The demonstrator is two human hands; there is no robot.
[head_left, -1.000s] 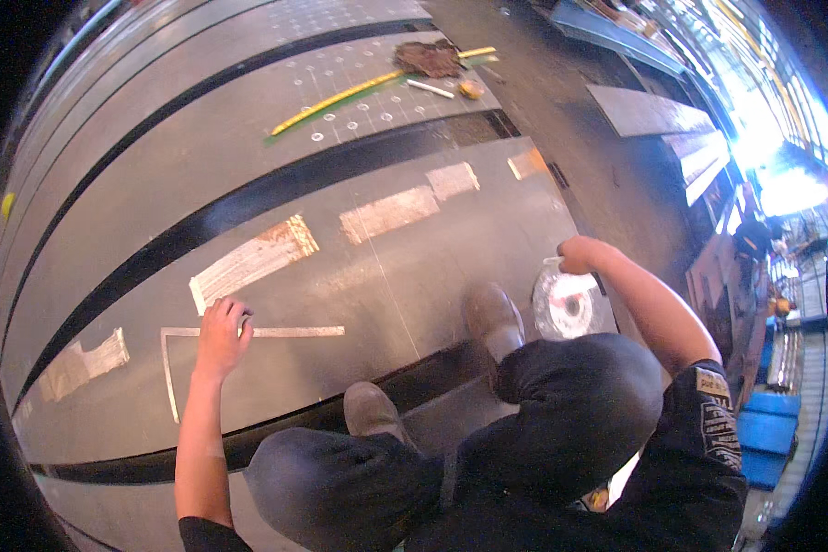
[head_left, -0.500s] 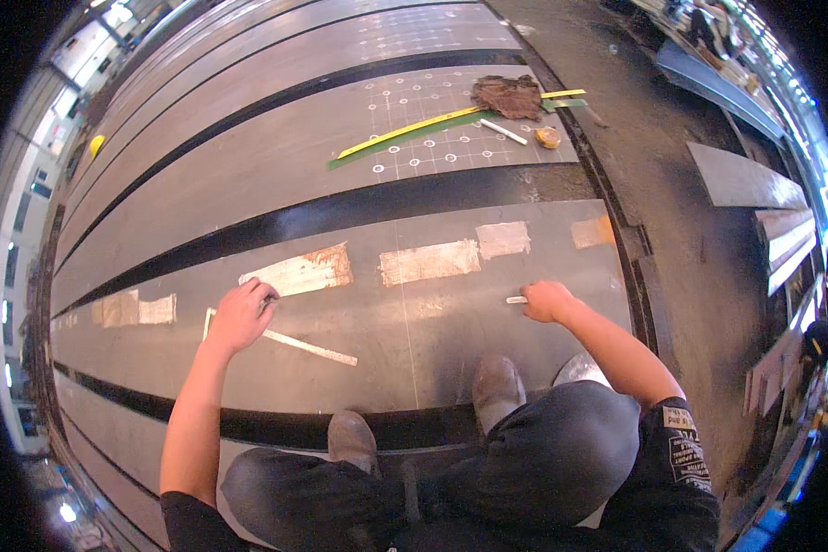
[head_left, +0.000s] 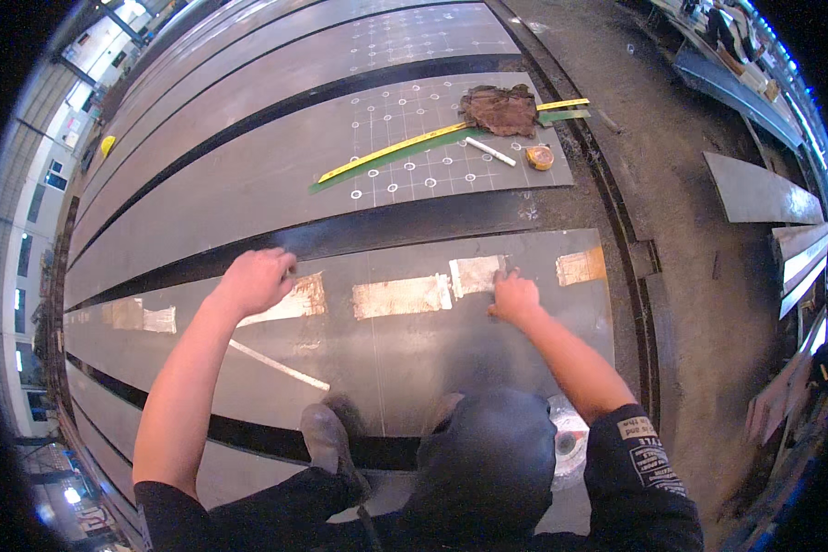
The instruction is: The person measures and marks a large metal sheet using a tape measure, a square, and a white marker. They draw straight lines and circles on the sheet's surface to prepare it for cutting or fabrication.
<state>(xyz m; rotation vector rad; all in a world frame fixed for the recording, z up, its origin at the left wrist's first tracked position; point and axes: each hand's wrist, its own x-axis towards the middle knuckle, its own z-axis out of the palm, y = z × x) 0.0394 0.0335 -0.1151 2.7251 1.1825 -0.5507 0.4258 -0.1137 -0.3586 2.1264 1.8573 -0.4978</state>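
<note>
My left hand (head_left: 259, 281) is raised over the steel plate (head_left: 377, 363), near a shiny bare patch (head_left: 294, 302). Its fingers are curled; what they hold, if anything, is hidden. Below it a thin pale strip (head_left: 281, 366) lies slanted on the plate. Beside another pale patch (head_left: 477, 276) is my right hand (head_left: 515, 299), fingers bent down at the patch's right edge. I cannot make out what, if anything, is in them. A long shiny patch (head_left: 402, 296) lies between my hands.
On the plate beyond, marked with white circles, lie a yellow tape (head_left: 396, 152), a brown rag (head_left: 501, 110), a white marker-like stick (head_left: 490, 152) and a round orange-brown object (head_left: 539, 158). Dark gaps separate the plates. Metal pieces (head_left: 764, 189) lie at the right.
My right hand has moved left and away from me to the pale patch; the short white stick in it no longer shows. My left hand has risen slightly. My legs have shifted.
</note>
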